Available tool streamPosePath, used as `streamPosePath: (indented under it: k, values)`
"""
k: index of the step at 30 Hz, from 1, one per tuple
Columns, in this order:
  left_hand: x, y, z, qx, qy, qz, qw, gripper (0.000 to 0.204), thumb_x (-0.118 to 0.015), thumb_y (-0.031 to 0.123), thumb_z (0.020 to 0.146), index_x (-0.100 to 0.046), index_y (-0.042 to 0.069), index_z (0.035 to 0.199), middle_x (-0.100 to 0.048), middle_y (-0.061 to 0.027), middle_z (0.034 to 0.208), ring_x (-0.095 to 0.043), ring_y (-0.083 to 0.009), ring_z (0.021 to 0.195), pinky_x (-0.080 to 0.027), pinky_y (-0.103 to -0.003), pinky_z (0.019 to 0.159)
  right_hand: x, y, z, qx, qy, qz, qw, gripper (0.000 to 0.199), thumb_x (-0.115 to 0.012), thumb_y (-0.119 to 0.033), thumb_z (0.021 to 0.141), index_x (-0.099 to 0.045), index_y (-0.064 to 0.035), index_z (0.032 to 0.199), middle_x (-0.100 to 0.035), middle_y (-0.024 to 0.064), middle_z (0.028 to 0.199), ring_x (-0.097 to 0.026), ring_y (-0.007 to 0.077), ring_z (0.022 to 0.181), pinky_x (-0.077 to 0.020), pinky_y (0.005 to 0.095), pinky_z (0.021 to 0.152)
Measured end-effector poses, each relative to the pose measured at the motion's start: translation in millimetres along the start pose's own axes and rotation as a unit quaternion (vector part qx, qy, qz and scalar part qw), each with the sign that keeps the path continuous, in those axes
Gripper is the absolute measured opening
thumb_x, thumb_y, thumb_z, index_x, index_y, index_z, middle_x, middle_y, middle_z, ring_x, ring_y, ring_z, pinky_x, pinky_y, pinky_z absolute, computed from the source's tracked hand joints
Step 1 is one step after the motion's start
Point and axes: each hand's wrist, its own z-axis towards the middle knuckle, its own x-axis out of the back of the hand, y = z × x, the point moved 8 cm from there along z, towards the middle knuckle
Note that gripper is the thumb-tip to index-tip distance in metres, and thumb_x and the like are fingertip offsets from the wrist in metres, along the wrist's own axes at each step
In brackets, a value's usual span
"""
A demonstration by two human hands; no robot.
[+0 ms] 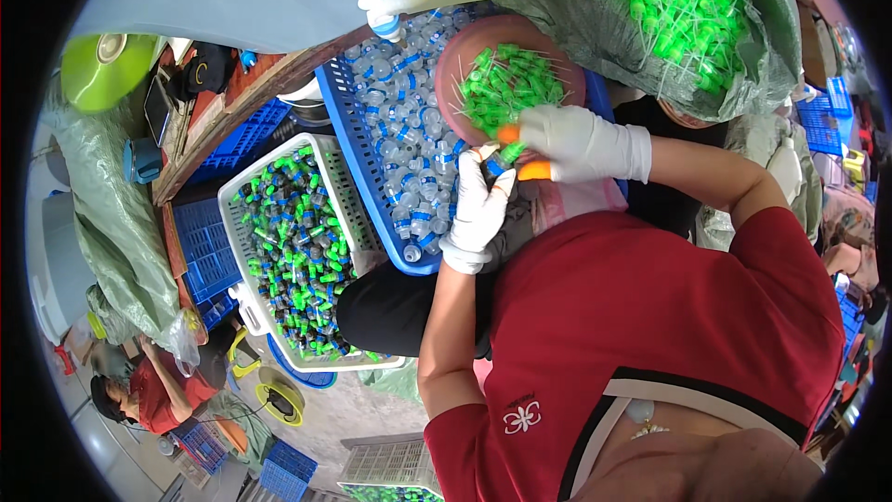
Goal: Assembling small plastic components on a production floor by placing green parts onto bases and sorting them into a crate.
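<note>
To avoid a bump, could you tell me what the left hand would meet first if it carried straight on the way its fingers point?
The left hand points up toward the right hand, which it nearly touches already; past that lies the pink bowl of green caps. Depth is unclear.

This was a small assembly workshop for hand piecework. Just beyond the gloved hands [520, 177] sat a blue crate [358, 144] heaped with small clear bottles, and to their left a white basket [325, 163] full of capped ones. A pink bowl [455, 56] and a big sack [576, 19] of green spray caps lay past them. Stacked blue crates [209, 242] and another seated worker [149, 390] filled the far left.
</note>
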Motion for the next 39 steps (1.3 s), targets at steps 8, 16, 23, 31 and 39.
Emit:
streamPosePath:
  k: [8,16,23,31,39]
  values:
    - [-5,34,-16,-0.108,0.059,0.184,0.975,0.033,-0.063,0.003,0.091,-0.049,-0.003,0.121,-0.055,-0.0220,0.110,-0.059,-0.0371,0.100,-0.048,-0.039,0.089,-69,39,-27,-0.273,-0.049,0.432,0.858,0.031,-0.060,-0.027,0.094,-0.063,0.0014,0.107,-0.066,0.0215,0.094,-0.067,0.0327,0.085,-0.0506,0.0406,0.072]
    - [149,57,-30,0.025,0.339,0.629,0.699,0.039,-0.065,0.007,0.076,-0.059,0.001,0.114,-0.061,-0.0175,0.103,-0.057,-0.0378,0.096,-0.044,-0.047,0.086,-57,127,-5,-0.193,0.031,-0.050,0.980,0.032,-0.065,-0.025,0.089,-0.060,-0.0045,0.112,-0.067,0.0219,0.096,-0.066,0.0392,0.087,-0.0521,0.0472,0.074]
    - [112,-21,40,0.004,0.186,0.596,0.781,0.019,-0.065,0.018,0.082,-0.069,0.010,0.099,-0.067,-0.0136,0.086,-0.064,-0.0326,0.081,-0.051,-0.043,0.075,-101,148,18,-0.306,-0.092,-0.043,0.947,0.034,-0.064,-0.014,0.082,-0.059,-0.0031,0.114,-0.066,0.0239,0.094,-0.065,0.0411,0.086,-0.0512,0.0481,0.076]
    - [97,-95,80,0.108,0.162,0.631,0.751,0.040,-0.070,0.042,0.081,-0.065,0.011,0.105,-0.066,-0.0123,0.107,-0.060,-0.0354,0.100,-0.048,-0.048,0.084,-66,126,3,-0.208,0.015,-0.043,0.977,0.035,-0.059,-0.007,0.085,-0.056,-0.0018,0.119,-0.060,0.0238,0.109,-0.060,0.0402,0.102,-0.0476,0.0441,0.088]
    - [113,-118,81,0.227,0.139,0.566,0.780,0.038,-0.075,0.035,0.076,-0.064,0.014,0.105,-0.067,-0.0114,0.108,-0.062,-0.0367,0.102,-0.050,-0.045,0.089,20,65,19,-0.231,0.115,0.169,0.951,0.023,-0.064,-0.015,0.087,-0.053,-0.0027,0.104,-0.063,0.0207,0.095,-0.062,0.0387,0.091,-0.0483,0.0415,0.081]
